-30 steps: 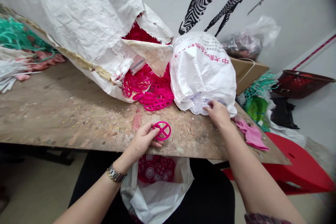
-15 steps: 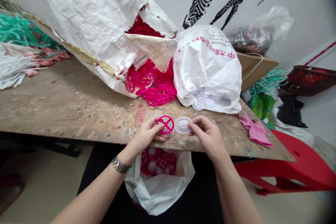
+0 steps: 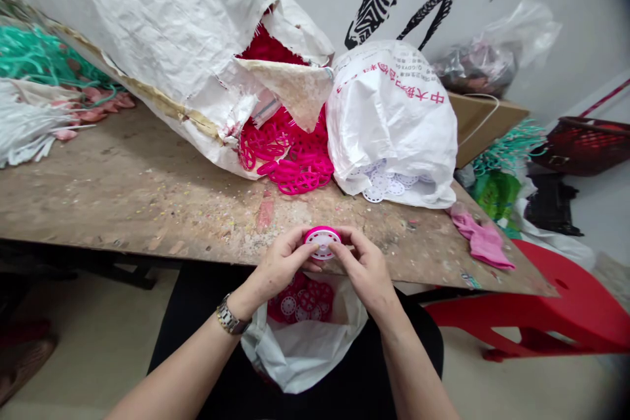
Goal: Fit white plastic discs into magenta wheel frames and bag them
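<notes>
Over the table's front edge, my left hand and my right hand grip a white slotted plastic disc laid against a pink plastic ring. Both thumbs press on the disc's face, and the pink rim shows around its upper edge. Below my hands an open white sack sits between my legs, holding several joined pink and white discs. Farther back, loose pink rings spill from a large torn sack. White discs lie in the mouth of a white printed bag.
The worn wooden table spans the view. Green strands and white strips lie at its left. A pink cloth rests near the right edge, above a red stool. A cardboard box stands behind.
My hands have come together. The white disc from my right hand now lies against the pink ring from my left, and both thumbs press on it.
</notes>
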`<state>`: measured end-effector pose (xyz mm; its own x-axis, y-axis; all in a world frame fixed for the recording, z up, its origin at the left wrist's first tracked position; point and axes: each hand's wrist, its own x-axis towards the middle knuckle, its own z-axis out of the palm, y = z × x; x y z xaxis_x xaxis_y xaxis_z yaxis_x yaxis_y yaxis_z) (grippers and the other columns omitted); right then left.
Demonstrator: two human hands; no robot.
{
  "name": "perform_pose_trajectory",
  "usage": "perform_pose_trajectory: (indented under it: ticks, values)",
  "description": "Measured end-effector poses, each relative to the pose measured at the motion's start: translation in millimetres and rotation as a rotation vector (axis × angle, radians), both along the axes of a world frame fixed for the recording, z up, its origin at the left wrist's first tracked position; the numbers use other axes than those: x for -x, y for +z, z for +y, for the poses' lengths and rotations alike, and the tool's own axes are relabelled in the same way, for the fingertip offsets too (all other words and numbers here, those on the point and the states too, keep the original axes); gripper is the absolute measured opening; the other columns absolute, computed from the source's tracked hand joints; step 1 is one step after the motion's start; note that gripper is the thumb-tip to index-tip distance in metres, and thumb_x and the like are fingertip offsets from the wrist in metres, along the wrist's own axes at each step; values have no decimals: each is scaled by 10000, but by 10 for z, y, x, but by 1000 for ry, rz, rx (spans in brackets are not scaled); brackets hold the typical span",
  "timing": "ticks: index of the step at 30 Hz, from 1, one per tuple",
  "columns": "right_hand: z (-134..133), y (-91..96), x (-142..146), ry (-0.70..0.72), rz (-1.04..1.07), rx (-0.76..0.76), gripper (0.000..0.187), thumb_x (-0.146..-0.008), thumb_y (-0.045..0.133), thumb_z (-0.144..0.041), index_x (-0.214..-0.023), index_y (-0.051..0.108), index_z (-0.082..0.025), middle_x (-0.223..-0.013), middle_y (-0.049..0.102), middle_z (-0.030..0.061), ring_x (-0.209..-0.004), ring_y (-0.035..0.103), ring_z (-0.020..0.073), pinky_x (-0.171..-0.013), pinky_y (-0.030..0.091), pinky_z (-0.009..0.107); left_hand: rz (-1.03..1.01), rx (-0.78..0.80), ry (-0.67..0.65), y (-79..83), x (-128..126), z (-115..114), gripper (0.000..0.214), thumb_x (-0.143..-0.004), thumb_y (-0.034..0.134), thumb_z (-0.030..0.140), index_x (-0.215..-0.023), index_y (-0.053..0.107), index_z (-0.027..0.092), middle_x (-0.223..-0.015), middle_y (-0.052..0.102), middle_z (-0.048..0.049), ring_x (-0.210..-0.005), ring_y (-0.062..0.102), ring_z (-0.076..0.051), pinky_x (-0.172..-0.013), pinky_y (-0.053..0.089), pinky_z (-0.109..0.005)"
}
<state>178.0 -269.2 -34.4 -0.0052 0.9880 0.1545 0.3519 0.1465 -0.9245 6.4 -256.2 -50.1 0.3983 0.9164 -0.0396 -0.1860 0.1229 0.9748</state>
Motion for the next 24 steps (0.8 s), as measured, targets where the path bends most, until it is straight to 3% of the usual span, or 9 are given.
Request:
perform_pose_trajectory:
  ticks: [5, 11, 15, 18, 21, 24]
  values:
    - [-105, 52, 19, 21, 51, -33, 187, -900, 593, -357, -927, 704, -209, -861, 716, 21, -795, 652, 191, -724, 502, 283, 126, -165, -49, 44, 5, -59, 246, -934, 548, 375, -1109, 639, 229, -1028, 646, -51, -892, 649, -197, -703, 558, -267]
    - [-194, 9, 98, -38, -17, -139, 149, -914, 571, -279, -844, 689, -221, -801, 685, 7, -781, 619, 179, -723, 469, 270, 372, -466, 108, 59, -40, -110, 240, -978, 470, 337, -888, 636, 189, -777, 584, -12, -725, 536, -149, -688, 421, -257]
    - [-185, -42, 114, -55, 43, -81, 150, -900, 576, -283, -827, 686, -213, -783, 683, 2, -760, 616, 171, -704, 466, 258, 406, -424, 71, 99, -31, -104, 272, -990, 438, 363, -881, 619, 193, -783, 593, -12, -735, 545, -154, -686, 417, -261]
    - [-151, -56, 96, -96, 112, -22, 155, -877, 592, -312, -841, 693, -202, -790, 693, 9, -760, 625, 180, -700, 475, 264, 426, -390, -47, 145, 1, -97, 200, -966, 495, 347, -1056, 610, 210, -898, 643, -20, -820, 597, -171, -745, 463, -277]
    - [-133, -45, 67, -88, 182, 19, 172, -870, 600, -343, -849, 688, -197, -784, 696, 12, -751, 633, 185, -690, 487, 269, 381, -292, -117, 133, 12, -104, 318, -948, 522, 310, -1259, 519, 242, -872, 649, -1, -707, 628, -151, -691, 513, -281]
    - [-160, -52, 46, -21, 162, 27, 178, -878, 604, -347, -963, 675, -208, -878, 708, 24, -811, 650, 199, -736, 507, 291, 306, -205, -98, 79, -2, -115, 343, -966, 476, 312, -1304, 486, 252, -798, 633, 14, -598, 622, -134, -602, 537, -269]
